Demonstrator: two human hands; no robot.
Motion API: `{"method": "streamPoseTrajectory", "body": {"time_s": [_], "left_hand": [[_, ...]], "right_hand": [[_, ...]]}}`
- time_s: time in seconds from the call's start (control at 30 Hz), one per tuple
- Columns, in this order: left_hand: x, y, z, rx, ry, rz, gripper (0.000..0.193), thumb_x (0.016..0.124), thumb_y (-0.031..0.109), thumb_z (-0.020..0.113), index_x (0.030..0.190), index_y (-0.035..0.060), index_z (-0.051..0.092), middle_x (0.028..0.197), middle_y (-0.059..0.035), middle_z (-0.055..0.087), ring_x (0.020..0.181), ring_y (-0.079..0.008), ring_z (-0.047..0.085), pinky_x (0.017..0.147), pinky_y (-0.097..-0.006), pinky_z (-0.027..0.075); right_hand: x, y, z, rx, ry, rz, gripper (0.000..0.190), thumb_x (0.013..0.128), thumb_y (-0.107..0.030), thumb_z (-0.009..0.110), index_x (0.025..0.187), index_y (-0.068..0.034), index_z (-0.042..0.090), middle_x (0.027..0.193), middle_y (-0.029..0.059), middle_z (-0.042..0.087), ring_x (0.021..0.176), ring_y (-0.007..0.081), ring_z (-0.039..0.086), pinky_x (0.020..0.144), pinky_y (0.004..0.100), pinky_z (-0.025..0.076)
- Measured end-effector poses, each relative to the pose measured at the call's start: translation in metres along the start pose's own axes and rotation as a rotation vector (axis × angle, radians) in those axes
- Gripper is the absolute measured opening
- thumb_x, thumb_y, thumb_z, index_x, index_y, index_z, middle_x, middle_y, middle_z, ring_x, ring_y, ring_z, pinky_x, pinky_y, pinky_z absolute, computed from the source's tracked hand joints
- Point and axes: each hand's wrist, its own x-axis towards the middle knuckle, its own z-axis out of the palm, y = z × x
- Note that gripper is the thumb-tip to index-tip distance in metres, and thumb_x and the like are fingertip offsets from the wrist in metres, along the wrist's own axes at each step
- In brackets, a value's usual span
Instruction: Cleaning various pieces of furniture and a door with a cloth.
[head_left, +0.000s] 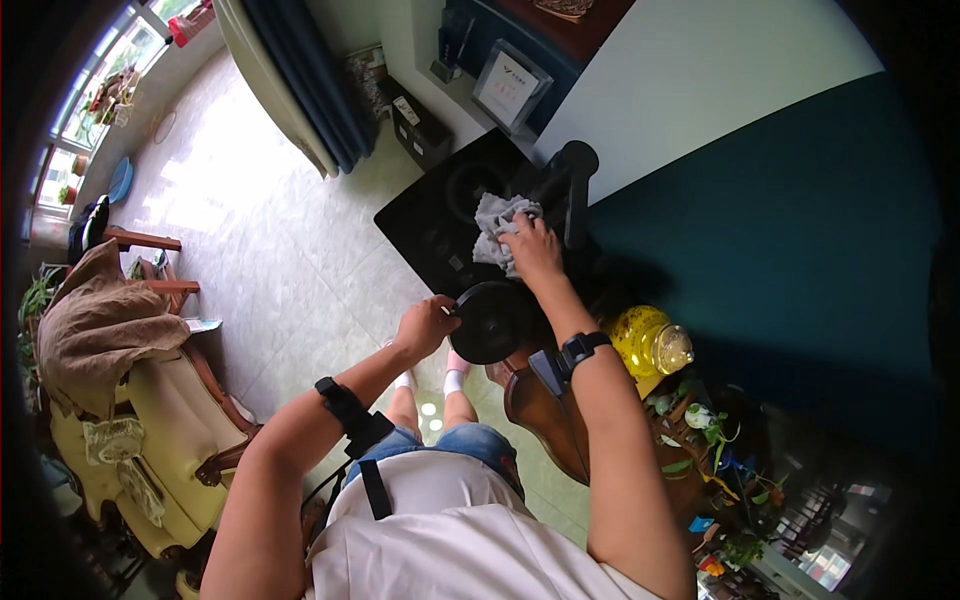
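Observation:
My right hand (534, 244) presses a crumpled grey cloth (495, 217) against a black piece of equipment with a flat dark surface (420, 217). A thick black arm with a rounded end (577, 180) rises just beyond that hand. Nearer to me, my left hand (429, 327) grips the left edge of a round black disc (491, 324). Whether the disc is joined to the equipment cannot be seen. The cloth hides part of the dark surface, and my right fingers are spread over the cloth.
A yellow glass jar (645, 341) stands close to my right forearm, above a brown wooden piece of furniture (547, 412). Potted plants (712, 442) are on the right. A cream armchair (165, 420) is at left; a dark curtain (315, 82) hangs ahead. A framed certificate (511, 86) bears writing.

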Motion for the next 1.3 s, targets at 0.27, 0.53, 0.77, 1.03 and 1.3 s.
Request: {"method": "streamPoseTrajectory", "body": {"time_s": [0.27,0.53,0.77,1.03,1.3], "left_hand": [[0.041,0.003,0.001,-0.083,0.06,0.06,0.031,0.08,0.017,0.068,0.107,0.0026,0.064,0.088,-0.0133,0.07,0.081,-0.0243,0.068,0.073,-0.0335,0.052],[0.039,0.011,0.006,0.243,0.221,0.117,0.034,0.076,0.014,0.07,0.108,0.0059,0.062,0.106,-0.0139,0.059,0.091,-0.032,0.063,0.079,-0.0382,0.052],[0.028,0.007,-0.003,0.409,0.168,0.318,0.047,0.07,0.014,0.074,0.114,0.0096,0.059,0.118,-0.0128,0.054,0.109,-0.0327,0.053,0.091,-0.0383,0.048],[0.027,0.012,-0.002,0.483,0.077,0.293,0.052,0.067,0.017,0.076,0.116,0.0101,0.061,0.128,-0.0122,0.047,0.117,-0.0324,0.046,0.097,-0.0394,0.044],[0.04,0.009,0.01,0.46,0.183,0.307,0.048,0.067,0.022,0.077,0.111,0.0129,0.062,0.118,-0.0076,0.049,0.107,-0.0293,0.049,0.085,-0.0405,0.047]], "right_hand": [[0.018,-0.02,0.006,0.3,0.163,0.077,0.022,0.088,-0.013,0.056,0.105,-0.017,0.07,0.124,0.0131,0.051,0.113,0.0356,0.052,0.095,0.0409,0.046],[0.028,-0.025,0.036,0.095,-0.021,0.23,0.042,0.087,-0.011,0.056,0.128,-0.016,0.055,0.143,0.0171,0.033,0.124,0.0408,0.042,0.102,0.0419,0.042],[0.086,-0.017,0.078,0.118,0.213,0.3,0.041,0.097,-0.024,0.046,0.133,-0.005,0.047,0.143,0.0223,0.034,0.126,0.0411,0.041,0.106,0.0449,0.036],[0.155,0.011,0.093,0.289,0.54,0.416,0.055,0.096,-0.036,0.046,0.134,0.003,0.04,0.132,0.0296,0.044,0.122,0.0416,0.044,0.104,0.0446,0.036],[0.116,-0.022,0.051,0.287,0.155,0.175,0.023,0.089,-0.025,0.055,0.107,-0.024,0.068,0.132,0.0068,0.049,0.12,0.0367,0.046,0.095,0.0421,0.045]]}}
